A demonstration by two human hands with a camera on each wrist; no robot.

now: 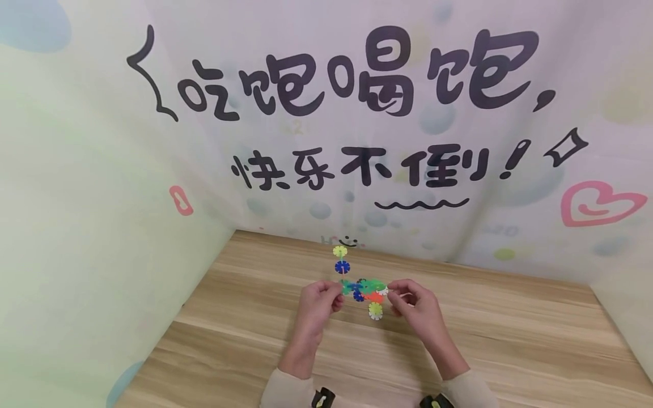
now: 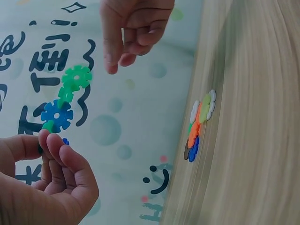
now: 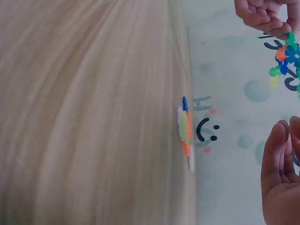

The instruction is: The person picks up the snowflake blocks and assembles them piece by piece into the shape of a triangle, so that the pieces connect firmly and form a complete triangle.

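My left hand [image 1: 318, 303] pinches an assembly of notched plastic snowflake discs between thumb and fingertips. A blue disc [image 2: 57, 116] and a green disc [image 2: 76, 76] run out from that pinch toward the right. From the held end a branch rises away from me, with a dark blue disc [image 1: 342, 267] and a yellow disc [image 1: 340, 251] at its tip. My right hand [image 1: 420, 309] hovers by the assembly's far end, fingers loosely bent and thumb apart, nothing between them. In the left wrist view a gap separates these fingers from the green disc.
On the wooden table [image 1: 245, 317], below the hands, lies a cluster of loose discs: orange [image 1: 374, 297], yellow-green [image 1: 376, 307], white, blue and brown ones. A printed fabric wall [image 1: 316, 215] stands at the table's back edge, with further walls at left and right.
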